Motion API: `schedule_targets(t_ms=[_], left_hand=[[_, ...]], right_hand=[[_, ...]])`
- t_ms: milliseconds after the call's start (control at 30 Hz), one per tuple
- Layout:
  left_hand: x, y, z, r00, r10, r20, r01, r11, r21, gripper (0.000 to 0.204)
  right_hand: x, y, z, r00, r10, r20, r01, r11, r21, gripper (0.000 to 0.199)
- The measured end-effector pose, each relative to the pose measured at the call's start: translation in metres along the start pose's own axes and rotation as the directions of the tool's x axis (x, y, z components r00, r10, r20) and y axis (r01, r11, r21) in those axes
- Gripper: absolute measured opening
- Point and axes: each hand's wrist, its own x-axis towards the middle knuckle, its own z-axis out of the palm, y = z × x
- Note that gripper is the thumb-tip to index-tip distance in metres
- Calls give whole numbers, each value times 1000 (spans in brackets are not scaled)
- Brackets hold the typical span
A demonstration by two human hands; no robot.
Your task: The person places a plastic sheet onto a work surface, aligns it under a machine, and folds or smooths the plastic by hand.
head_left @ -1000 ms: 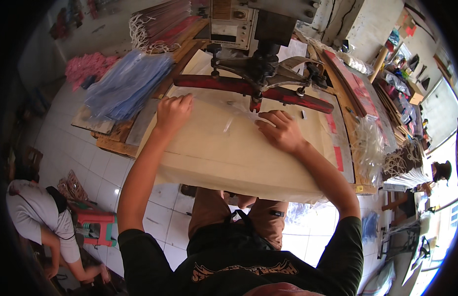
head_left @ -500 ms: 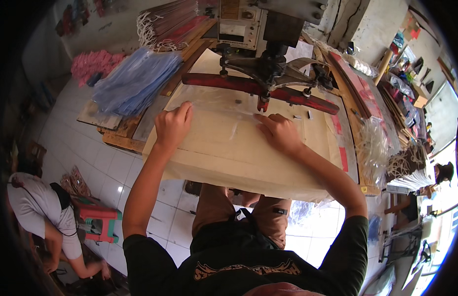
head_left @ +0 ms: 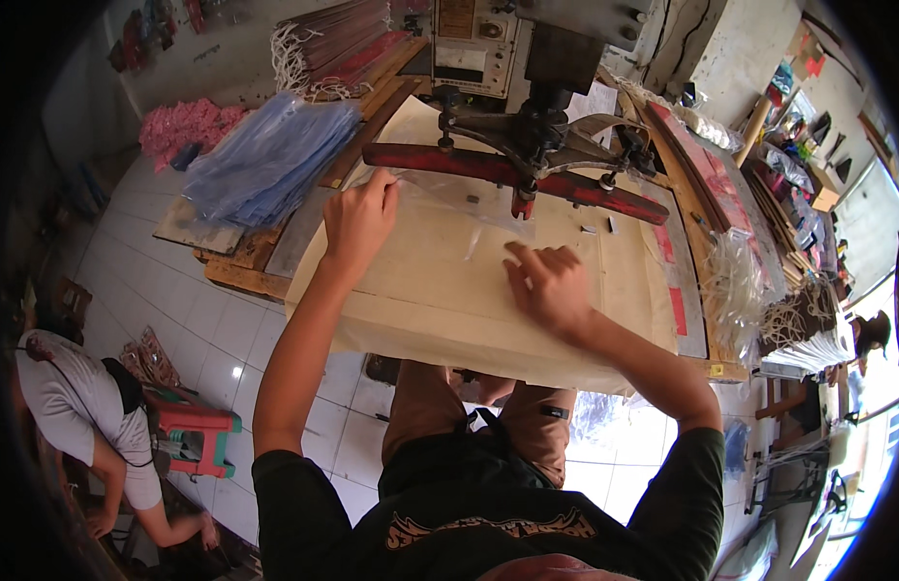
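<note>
The left hand [head_left: 360, 218] reaches forward on a straight arm, fingers pinching the edge of a clear plastic bag [head_left: 449, 198]. The right hand [head_left: 546, 283] lies flat, fingers spread, pressing the bag's near side onto the cloth-covered table [head_left: 440, 310]. The bag lies under the machine's red bar [head_left: 512, 174]. Blue plastic sheets [head_left: 270, 160] sit stacked left.
</note>
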Motion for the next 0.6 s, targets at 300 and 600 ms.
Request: schedule_targets(t_ms=[300, 600], left_hand=[[-1, 7, 4, 995, -80, 54, 83, 995, -60, 12], [-10, 9, -10, 1000, -21, -24, 20, 999, -26, 11]], right_hand=[[27, -12, 72, 940, 180, 291, -225, 966, 129, 66], [45, -17, 63, 915, -53, 400, -31, 979, 201, 73]])
